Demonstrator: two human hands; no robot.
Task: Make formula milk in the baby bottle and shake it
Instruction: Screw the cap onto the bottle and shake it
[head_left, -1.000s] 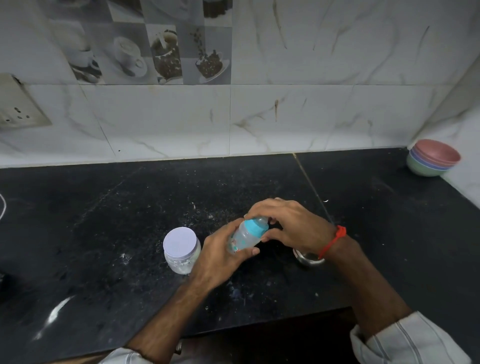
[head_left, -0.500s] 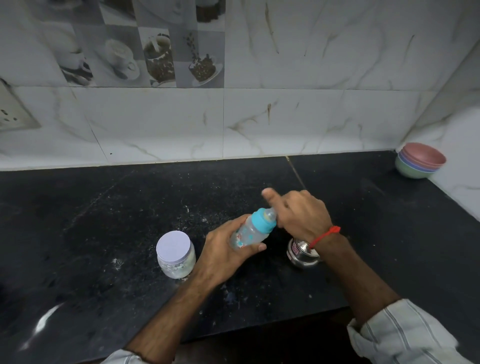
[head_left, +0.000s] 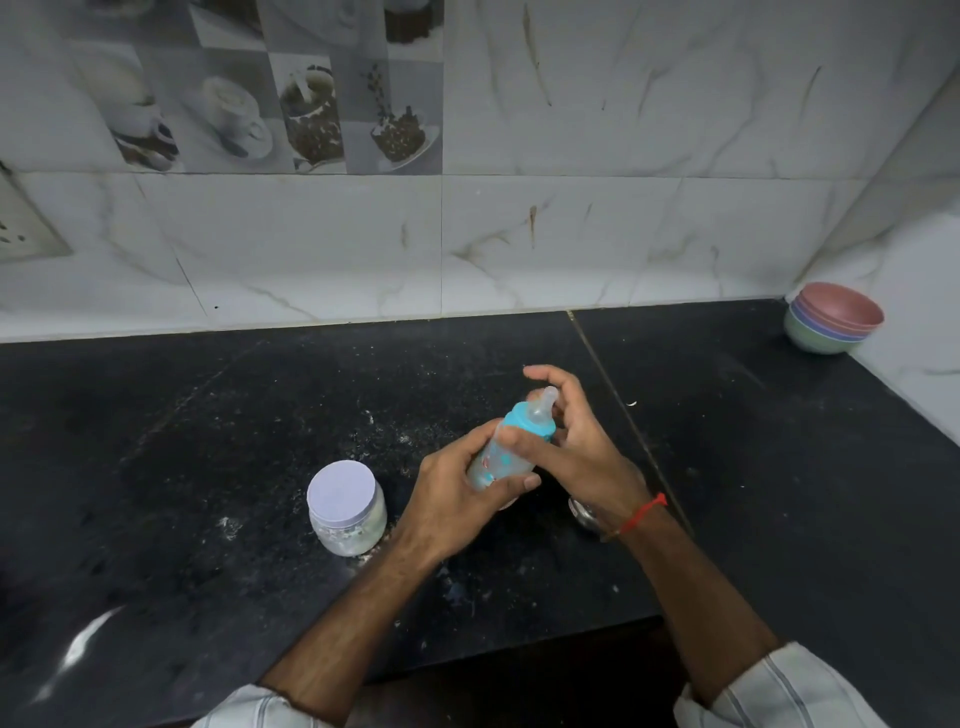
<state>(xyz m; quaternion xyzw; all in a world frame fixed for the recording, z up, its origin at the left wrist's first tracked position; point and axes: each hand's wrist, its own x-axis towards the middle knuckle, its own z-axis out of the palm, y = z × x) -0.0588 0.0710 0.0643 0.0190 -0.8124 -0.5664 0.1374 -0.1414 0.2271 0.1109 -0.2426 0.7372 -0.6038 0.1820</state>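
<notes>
Baby bottle (head_left: 506, 447) tilts above the table (head_left: 208, 441), gripped by the left hand (head_left: 457, 493); the right hand (head_left: 576, 441) curls loosely at its teal collar. Lidded jar (head_left: 345, 506) stands just left; stacked bowls (head_left: 834, 318) sit far right.

One bottle (head_left: 506, 447), one jar (head_left: 345, 506) (stacked bowls (head_left: 831, 319) uncountable)
</notes>
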